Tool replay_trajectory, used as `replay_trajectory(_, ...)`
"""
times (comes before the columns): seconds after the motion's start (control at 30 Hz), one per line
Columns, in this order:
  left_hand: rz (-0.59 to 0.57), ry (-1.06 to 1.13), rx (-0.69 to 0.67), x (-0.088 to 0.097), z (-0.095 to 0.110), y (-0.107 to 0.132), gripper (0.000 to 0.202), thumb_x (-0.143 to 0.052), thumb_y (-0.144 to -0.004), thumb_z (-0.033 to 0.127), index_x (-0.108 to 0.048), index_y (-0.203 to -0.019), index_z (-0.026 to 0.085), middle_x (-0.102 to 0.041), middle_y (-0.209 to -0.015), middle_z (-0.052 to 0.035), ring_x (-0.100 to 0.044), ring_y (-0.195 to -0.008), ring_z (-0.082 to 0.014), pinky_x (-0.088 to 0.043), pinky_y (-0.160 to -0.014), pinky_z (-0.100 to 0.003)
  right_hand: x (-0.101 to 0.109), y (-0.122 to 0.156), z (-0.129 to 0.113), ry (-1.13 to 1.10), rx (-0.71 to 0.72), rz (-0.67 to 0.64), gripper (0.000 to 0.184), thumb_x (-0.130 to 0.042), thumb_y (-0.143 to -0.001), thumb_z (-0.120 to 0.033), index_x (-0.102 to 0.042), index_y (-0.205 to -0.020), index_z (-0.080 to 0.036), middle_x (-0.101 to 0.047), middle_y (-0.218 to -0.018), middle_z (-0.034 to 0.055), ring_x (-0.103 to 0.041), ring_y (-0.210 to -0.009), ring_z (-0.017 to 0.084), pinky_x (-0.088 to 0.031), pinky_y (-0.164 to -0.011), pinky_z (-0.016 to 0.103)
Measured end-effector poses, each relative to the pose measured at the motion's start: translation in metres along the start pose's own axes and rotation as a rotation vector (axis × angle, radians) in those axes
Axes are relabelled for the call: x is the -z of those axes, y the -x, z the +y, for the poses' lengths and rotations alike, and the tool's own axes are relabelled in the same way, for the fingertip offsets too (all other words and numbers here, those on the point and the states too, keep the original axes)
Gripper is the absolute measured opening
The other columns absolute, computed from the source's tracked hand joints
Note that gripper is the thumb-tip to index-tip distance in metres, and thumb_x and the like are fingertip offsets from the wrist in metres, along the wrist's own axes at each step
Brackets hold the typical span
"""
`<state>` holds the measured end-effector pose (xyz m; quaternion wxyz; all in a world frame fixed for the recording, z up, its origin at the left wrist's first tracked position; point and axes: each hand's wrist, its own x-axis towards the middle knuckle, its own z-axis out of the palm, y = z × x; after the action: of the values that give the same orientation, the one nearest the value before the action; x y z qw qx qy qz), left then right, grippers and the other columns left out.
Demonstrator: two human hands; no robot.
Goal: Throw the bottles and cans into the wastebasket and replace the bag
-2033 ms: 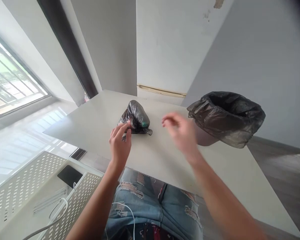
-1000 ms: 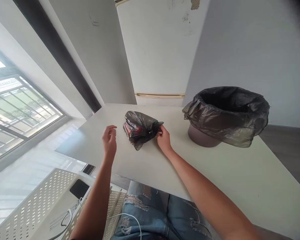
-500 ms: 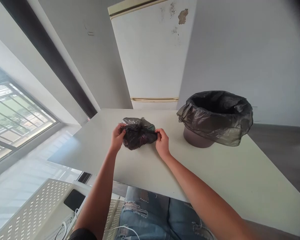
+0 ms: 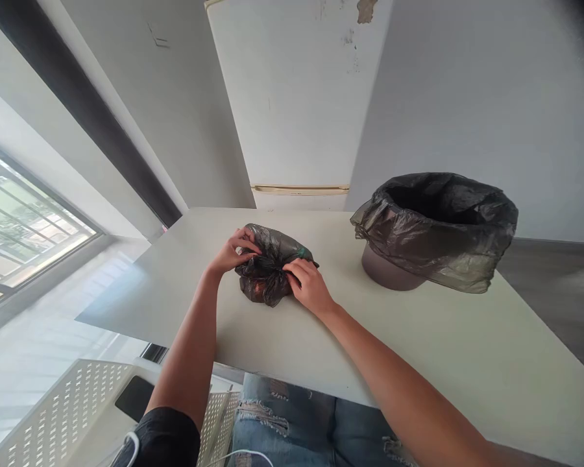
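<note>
A small filled black plastic bag (image 4: 287,245) lies on the white table, its top gathered into a crumpled bunch in the middle. Through the thin plastic, a green patch and some reddish contents show faintly. My left hand (image 4: 231,253) is at the bag's left side, fingers bent over the plastic and gripping near the bunch. On the right, my right hand (image 4: 310,285) pinches the gathered plastic between thumb and fingers. What lies under the fingertips is partly hidden.
A brown bin (image 4: 392,269) lined with a loose black bag (image 4: 433,237) stands on the table (image 4: 282,337) to the right. Behind is a white refrigerator (image 4: 296,97). At lower left, a phone (image 4: 134,397) and white cable lie on a perforated cream surface (image 4: 73,405).
Both hands have moved from the bag's outer sides inward to its gathered middle. The bag has turned slightly and come a little nearer. My view has tilted down somewhat.
</note>
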<state>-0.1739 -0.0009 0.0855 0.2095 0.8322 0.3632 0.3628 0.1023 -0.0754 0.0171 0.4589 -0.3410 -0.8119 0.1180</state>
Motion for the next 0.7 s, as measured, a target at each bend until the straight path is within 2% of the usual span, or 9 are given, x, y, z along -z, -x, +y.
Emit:
replay_trajectory(0.07, 0.017, 0.0, 0.006, -0.012, -0.009, -0.001, 0.045, -0.069, -0.092, 0.064, -0.079, -0.078, 0.022, -0.061, -0.101, -0.0107, -0.058, -0.098, -0.0263, -0.045, -0.103, -0.046, 0.002, 0.001, 0.001, -0.014, -0.013, -0.03, 0.028, -0.041, -0.109, -0.019, -0.068, -0.116, -0.022, -0.071, -0.108, 0.0093, -0.066, -0.098, 0.022, -0.049, -0.088, 0.039)
replay_trajectory(0.2, 0.236, -0.008, 0.046, -0.038, -0.018, 0.004, 0.046, -0.048, -0.105, 0.057, -0.069, -0.084, 0.021, -0.064, -0.097, -0.0105, -0.056, -0.097, -0.0254, -0.046, -0.096, -0.04, 0.012, 0.003, 0.0, 0.002, 0.018, -0.071, 0.026, -0.042, -0.108, -0.021, -0.068, -0.112, -0.022, -0.073, -0.098, 0.0072, -0.062, -0.081, 0.02, -0.047, -0.08, 0.036)
replay_trajectory(0.23, 0.248, 0.004, 0.04, -0.041, -0.019, 0.005, 0.046, -0.045, -0.106, 0.057, -0.069, -0.087, 0.021, -0.065, -0.095, -0.0101, -0.057, -0.096, -0.0253, -0.046, -0.095, -0.04, 0.014, 0.003, 0.0, 0.056, 0.011, -0.079, 0.025, -0.043, -0.106, -0.02, -0.068, -0.108, -0.021, -0.073, -0.091, 0.0062, -0.061, -0.075, 0.02, -0.046, -0.077, 0.036)
replay_trajectory(0.27, 0.218, 0.018, 0.029, -0.042, -0.019, 0.007, 0.045, -0.047, -0.105, 0.058, -0.071, -0.093, 0.022, -0.067, -0.095, -0.0097, -0.058, -0.095, -0.0255, -0.046, -0.094, -0.04, 0.016, 0.003, 0.0, 0.135, -0.021, -0.081, 0.024, -0.045, -0.104, -0.018, -0.068, -0.102, -0.021, -0.072, -0.082, 0.0053, -0.058, -0.069, 0.019, -0.044, -0.073, 0.036)
replay_trajectory(0.37, -0.009, 0.0, -0.023, -0.04, -0.016, 0.01, 0.037, -0.066, -0.097, 0.057, -0.077, -0.109, 0.025, -0.072, -0.095, -0.0086, -0.06, -0.097, -0.0273, -0.044, -0.097, -0.042, 0.019, 0.003, 0.004, 0.393, -0.214, -0.057, 0.02, -0.05, -0.095, -0.014, -0.069, -0.091, -0.021, -0.064, -0.062, 0.0047, -0.052, -0.057, 0.021, -0.036, -0.061, 0.036)
replay_trajectory(0.43, -0.039, -0.04, -0.033, -0.037, -0.013, 0.011, 0.029, -0.071, -0.095, 0.052, -0.08, -0.101, 0.026, -0.073, -0.093, -0.008, -0.06, -0.094, -0.027, -0.043, -0.098, -0.044, 0.021, 0.002, 0.006, 0.459, -0.276, -0.06, 0.022, -0.051, -0.091, -0.011, -0.071, -0.095, -0.021, -0.068, -0.069, 0.007, -0.057, -0.061, 0.023, -0.037, -0.061, 0.037)
replay_trajectory(0.5, 0.096, -0.019, -0.026, -0.036, -0.007, 0.01, 0.028, -0.067, -0.098, 0.047, -0.078, -0.086, 0.024, -0.072, -0.088, -0.0079, -0.06, -0.09, -0.0259, -0.045, -0.095, -0.044, 0.024, 0.001, 0.006, 0.453, -0.251, -0.059, 0.032, -0.049, -0.09, -0.007, -0.071, -0.108, -0.02, -0.076, -0.096, 0.0114, -0.064, -0.074, 0.027, -0.045, -0.069, 0.04)
replay_trajectory(0.6, 0.395, 0.056, -0.031, -0.035, 0.003, 0.009, 0.028, -0.065, -0.1, 0.044, -0.073, -0.083, 0.023, -0.068, -0.085, -0.0066, -0.059, -0.088, -0.0245, -0.046, -0.091, -0.042, 0.026, 0.0, 0.002, 0.45, -0.204, -0.014, 0.049, -0.044, -0.089, -0.003, -0.064, -0.132, -0.017, -0.069, -0.135, 0.017, -0.069, -0.097, 0.031, -0.051, -0.081, 0.045)
replay_trajectory(0.7, 0.585, 0.172, -0.051, -0.035, 0.009, 0.009, 0.027, -0.067, -0.099, 0.044, -0.071, -0.083, 0.023, -0.063, -0.084, -0.0061, -0.056, -0.086, -0.0224, -0.046, -0.088, -0.039, 0.026, -0.001, -0.006, 0.442, -0.169, 0.015, 0.057, -0.042, -0.09, -0.002, -0.054, -0.144, -0.016, -0.066, -0.139, 0.0182, -0.07, -0.105, 0.032, -0.052, -0.081, 0.046)
